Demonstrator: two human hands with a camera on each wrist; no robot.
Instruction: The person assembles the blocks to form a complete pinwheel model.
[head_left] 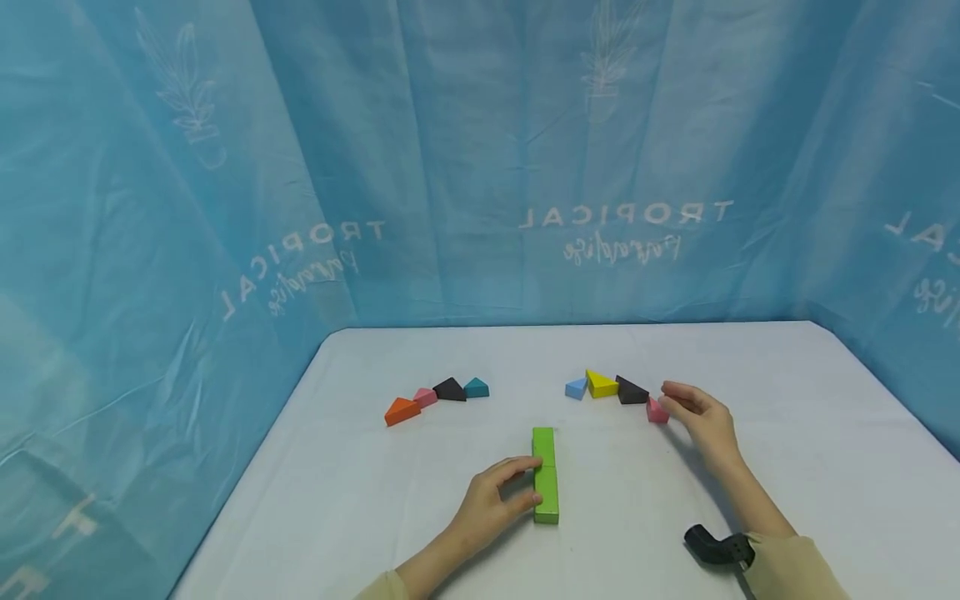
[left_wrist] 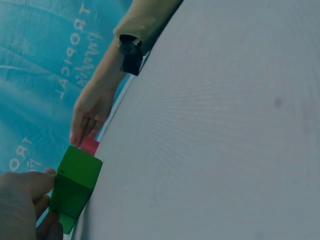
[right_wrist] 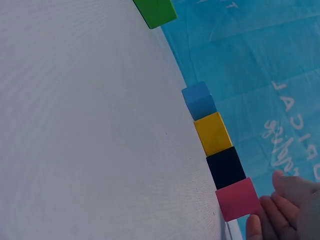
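Two green blocks (head_left: 546, 492) lie end to end in a line pointing away from me. My left hand (head_left: 483, 504) touches their left side, a finger near the seam and the thumb further down; in the left wrist view the fingers bend beside the green block (left_wrist: 77, 172). On the right, a light blue triangle (head_left: 576, 388), a yellow triangle (head_left: 602, 384), a black triangle (head_left: 632, 391) and a pink block (head_left: 656, 411) form a curved row. My right hand (head_left: 705, 425) is at the pink end, fingertips against the pink block (right_wrist: 237, 200), thumb apart from it.
On the left, an orange triangle (head_left: 402, 410), a pink piece (head_left: 425, 397), a black piece (head_left: 450, 389) and a teal triangle (head_left: 476, 387) make another curved row. Blue printed curtains (head_left: 480, 167) hang around the white table (head_left: 337, 500). A black device (head_left: 716, 547) sits on the right wrist.
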